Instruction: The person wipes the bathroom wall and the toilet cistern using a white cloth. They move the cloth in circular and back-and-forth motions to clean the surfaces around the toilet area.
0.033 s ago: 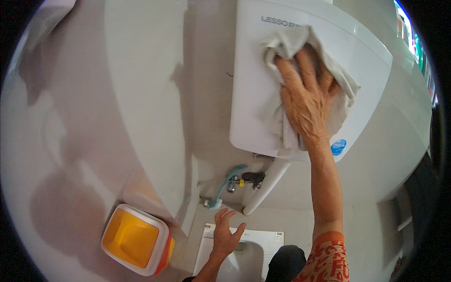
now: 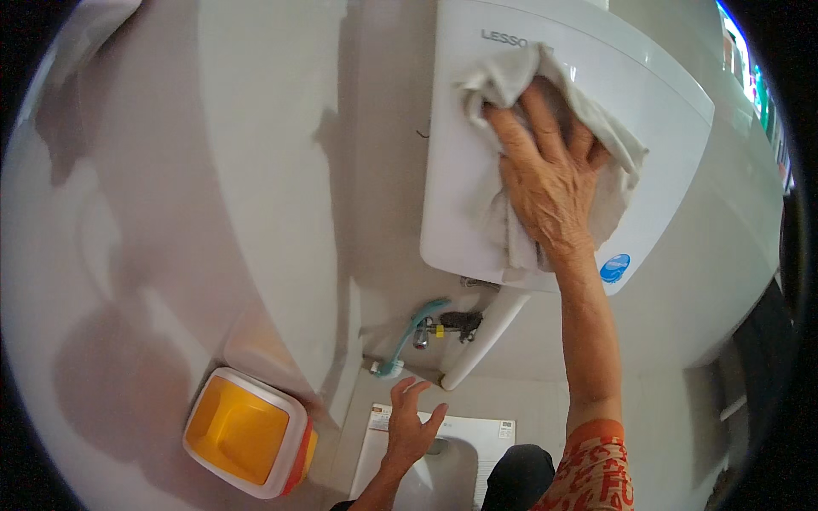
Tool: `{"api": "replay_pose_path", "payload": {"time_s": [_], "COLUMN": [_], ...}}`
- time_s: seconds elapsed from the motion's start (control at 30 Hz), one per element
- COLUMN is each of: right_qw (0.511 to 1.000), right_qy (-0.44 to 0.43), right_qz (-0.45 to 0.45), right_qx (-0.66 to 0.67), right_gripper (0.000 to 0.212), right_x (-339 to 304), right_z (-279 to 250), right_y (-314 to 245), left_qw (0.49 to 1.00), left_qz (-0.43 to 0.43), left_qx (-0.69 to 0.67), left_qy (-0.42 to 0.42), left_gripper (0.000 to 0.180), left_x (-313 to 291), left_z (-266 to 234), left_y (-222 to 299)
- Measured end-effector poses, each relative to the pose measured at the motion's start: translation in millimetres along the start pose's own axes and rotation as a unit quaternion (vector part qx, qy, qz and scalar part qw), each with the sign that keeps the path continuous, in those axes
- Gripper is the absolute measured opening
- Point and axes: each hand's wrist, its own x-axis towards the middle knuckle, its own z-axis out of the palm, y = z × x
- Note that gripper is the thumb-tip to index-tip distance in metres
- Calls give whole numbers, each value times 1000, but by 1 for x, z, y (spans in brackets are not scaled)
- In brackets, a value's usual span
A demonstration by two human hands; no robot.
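Note:
My right hand (image 2: 550, 183) presses a pale grey cloth (image 2: 618, 200) against the front of a white toilet cistern (image 2: 477, 204). Its fingers are spread, with the tips tucked under a fold of the cloth, which bunches up around them. Below, my left hand (image 2: 413, 426) hangs empty with curved fingers apart, over the back edge of a white squat toilet (image 2: 494, 434). Close beyond the left fingertips is the white head of a teal-handled toilet brush (image 2: 409, 336).
A white flush pipe (image 2: 486, 336) slopes down from the cistern, beside a metal tap (image 2: 421, 335) and a dark scrubber (image 2: 462, 321). At lower left stands a bin (image 2: 294, 417) with a white rim and yellow inside. My dark-clothed knee (image 2: 520, 477) shows at the bottom.
My right hand and the cloth have slid slightly left across the cistern front. My left hand stays in about the same place.

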Motion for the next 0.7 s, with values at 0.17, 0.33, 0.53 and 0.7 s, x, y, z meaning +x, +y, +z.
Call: {"api": "replay_pose_path", "payload": {"time_s": [0.17,0.33,0.53,0.7], "right_qw": [989,864,882,928], "right_qy": [-99,-354,-379,-250], "right_qz": [-70,198,-280,80], "right_qx": [81,297,-14,265], "right_gripper": [47,42,47,35], "right_x": [-8,-45,-103,-68], "right_z": [24,67,91,110], "right_y": [-32,-63,-64,-27], "left_qw": [1000,999,998,997], "left_qz": [19,-5,64,66], "left_qx": [-7,-32,-4,-40], "left_qy": [7,-7,-15,-28], "left_gripper": [49,48,46,46], "left_x": [-1,-1,1,0], "left_z": [-3,-7,-4,-7], "left_y": [4,3,-4,-5]}}
